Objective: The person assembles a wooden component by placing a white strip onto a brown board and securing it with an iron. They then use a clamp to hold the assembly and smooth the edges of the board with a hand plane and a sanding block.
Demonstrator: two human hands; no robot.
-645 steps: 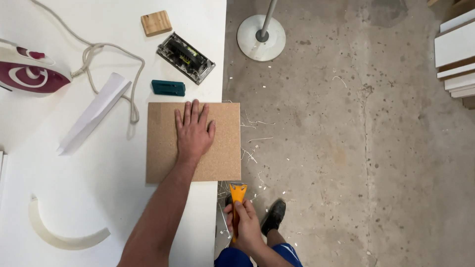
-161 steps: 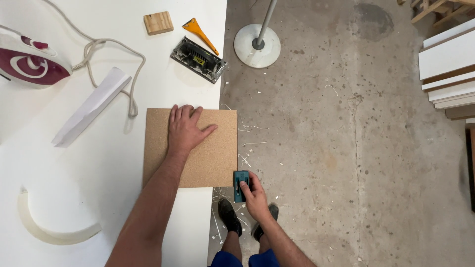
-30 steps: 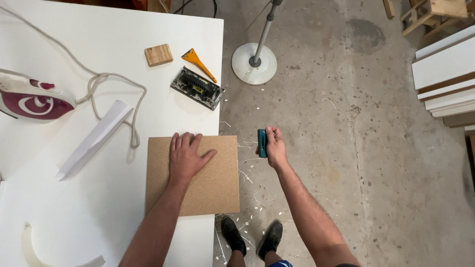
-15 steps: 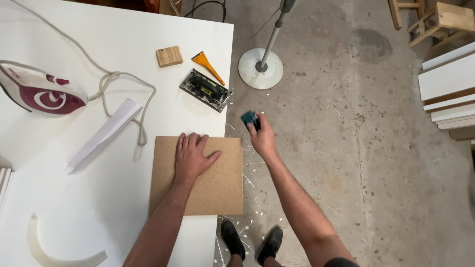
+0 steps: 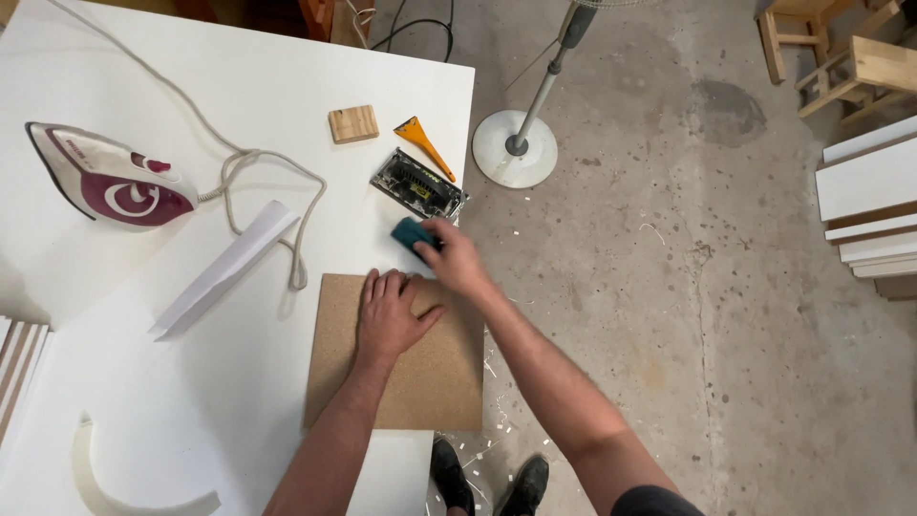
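Left hand [image 5: 390,311] is pressing flat, fingers spread, on the chipboard panel [image 5: 401,368] while right hand [image 5: 449,256] is gripping the teal block [image 5: 409,232] at its far edge, work seemingly unfinished.

My hands: left hand [image 5: 389,311] and right hand [image 5: 454,258], both bare, no gloves, rings or watch. Forearms unsleeved. Dark short sleeve [image 5: 650,500] on my right arm. Black shoes [image 5: 487,478], pair.
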